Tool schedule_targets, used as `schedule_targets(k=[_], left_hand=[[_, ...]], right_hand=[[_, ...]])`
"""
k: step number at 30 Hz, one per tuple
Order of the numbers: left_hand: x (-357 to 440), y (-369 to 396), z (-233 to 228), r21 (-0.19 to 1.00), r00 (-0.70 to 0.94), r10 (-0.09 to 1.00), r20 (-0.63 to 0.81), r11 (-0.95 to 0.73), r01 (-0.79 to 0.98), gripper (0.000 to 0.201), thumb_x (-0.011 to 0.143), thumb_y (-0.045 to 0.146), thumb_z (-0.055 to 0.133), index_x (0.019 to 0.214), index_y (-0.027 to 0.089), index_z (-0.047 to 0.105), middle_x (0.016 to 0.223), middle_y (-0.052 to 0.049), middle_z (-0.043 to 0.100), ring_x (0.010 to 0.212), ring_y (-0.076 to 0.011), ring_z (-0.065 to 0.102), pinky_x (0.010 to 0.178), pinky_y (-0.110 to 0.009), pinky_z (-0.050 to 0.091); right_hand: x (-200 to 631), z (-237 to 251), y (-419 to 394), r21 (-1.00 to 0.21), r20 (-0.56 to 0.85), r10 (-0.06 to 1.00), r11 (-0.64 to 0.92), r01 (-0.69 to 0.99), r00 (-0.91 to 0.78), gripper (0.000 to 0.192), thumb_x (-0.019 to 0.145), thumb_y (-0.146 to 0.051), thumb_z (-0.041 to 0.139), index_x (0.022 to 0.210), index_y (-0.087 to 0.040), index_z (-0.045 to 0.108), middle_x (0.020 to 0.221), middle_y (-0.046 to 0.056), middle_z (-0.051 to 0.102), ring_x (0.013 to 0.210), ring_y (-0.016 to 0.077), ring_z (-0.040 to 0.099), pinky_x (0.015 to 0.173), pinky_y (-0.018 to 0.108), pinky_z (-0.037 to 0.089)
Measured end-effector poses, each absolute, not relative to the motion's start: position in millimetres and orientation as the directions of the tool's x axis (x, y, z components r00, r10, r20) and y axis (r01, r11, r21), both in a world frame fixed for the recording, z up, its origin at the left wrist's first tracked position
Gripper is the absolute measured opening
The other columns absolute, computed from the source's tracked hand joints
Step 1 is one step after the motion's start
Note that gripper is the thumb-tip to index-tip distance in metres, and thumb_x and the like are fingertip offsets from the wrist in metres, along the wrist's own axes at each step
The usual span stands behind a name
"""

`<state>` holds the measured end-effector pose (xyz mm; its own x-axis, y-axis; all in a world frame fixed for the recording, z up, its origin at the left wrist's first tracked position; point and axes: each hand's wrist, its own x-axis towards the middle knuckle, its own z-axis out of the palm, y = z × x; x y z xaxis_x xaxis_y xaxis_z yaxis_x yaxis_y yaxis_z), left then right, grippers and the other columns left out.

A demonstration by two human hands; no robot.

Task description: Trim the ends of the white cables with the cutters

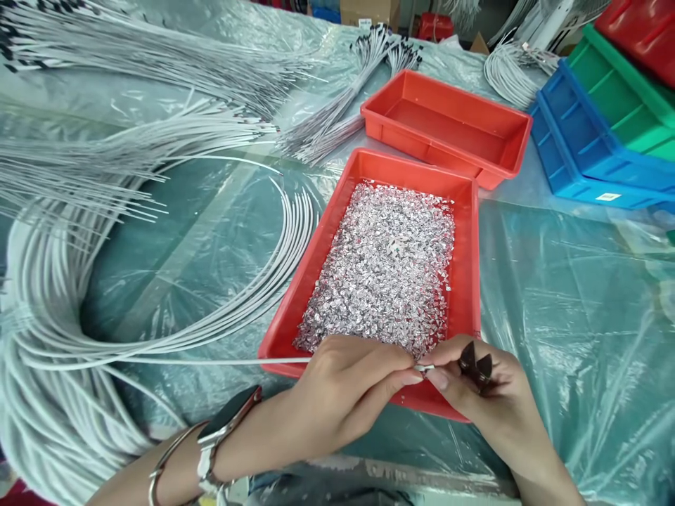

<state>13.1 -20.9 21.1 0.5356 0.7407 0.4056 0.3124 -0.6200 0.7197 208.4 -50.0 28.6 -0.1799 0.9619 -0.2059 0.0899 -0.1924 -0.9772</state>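
Above the near rim of a red tray (pixel 471 309), my left hand (pixel 337 393) pinches the end of a white cable (pixel 237 362) between thumb and fingertips. The cable runs left from it to a large coil. My right hand (pixel 490 386) is closed opposite, its thumb and forefinger pinching the cable's pale tip. Dark pointed jaws of what looks like a pair of nippers (pixel 476 367) stick up between its fingers; the handles are hidden in the palm. Many small shiny metal bits (pixel 390 260) fill the tray behind both hands.
A coil of white cables (pixel 47 316) covers the left side. Bundles of cut cables (pixel 158 56) lie at the back. A second red tray (pixel 443 119) touches the first one's far end. Blue bins (pixel 595 133) and a green bin (pixel 627 91) are stacked at right on the plastic-covered table (pixel 569 295).
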Motion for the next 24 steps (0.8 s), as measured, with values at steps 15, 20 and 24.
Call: schedule_targets(k=[15, 20, 24], left_hand=[[17.2, -22.0, 19.6, 0.742, 0.517, 0.764, 0.385, -0.59, 0.318, 0.011, 0.1, 0.023, 0.048, 0.095, 0.016, 0.055, 0.074, 0.003, 0.065, 0.061, -0.0078, 0.059, 0.058, -0.02, 0.044], [14.5, -22.8, 20.0, 0.745, 0.559, 0.754, 0.344, -0.582, 0.326, 0.012, 0.101, 0.019, 0.044, 0.093, 0.017, 0.053, 0.07, 0.003, 0.06, 0.058, -0.009, 0.055, 0.055, -0.022, 0.041], [13.1, -23.7, 20.2, 0.771, 0.579, 0.759, 0.298, -0.549, 0.322, 0.012, 0.1, 0.018, 0.042, 0.093, 0.018, 0.051, 0.069, 0.003, 0.057, 0.057, -0.0098, 0.054, 0.054, -0.023, 0.041]], right_hand=[[204.3, 28.1, -47.0, -0.987, -0.157, 0.977, -0.154, 0.036, -0.144, 0.016, 0.084, -0.011, 0.064, 0.079, -0.025, 0.071, 0.055, -0.01, 0.023, 0.047, 0.0082, 0.017, 0.042, 0.022, 0.016], [202.8, 28.9, -47.2, -0.986, -0.157, 0.978, -0.149, 0.069, -0.134, 0.014, 0.084, -0.012, 0.064, 0.077, -0.023, 0.07, 0.054, -0.01, 0.022, 0.048, 0.0084, 0.018, 0.043, 0.022, 0.017], [202.8, 28.5, -47.1, -0.979, -0.194, 0.971, -0.184, 0.082, -0.139, 0.012, 0.085, -0.015, 0.064, 0.076, -0.022, 0.069, 0.054, -0.01, 0.023, 0.048, 0.0088, 0.018, 0.043, 0.023, 0.018]])
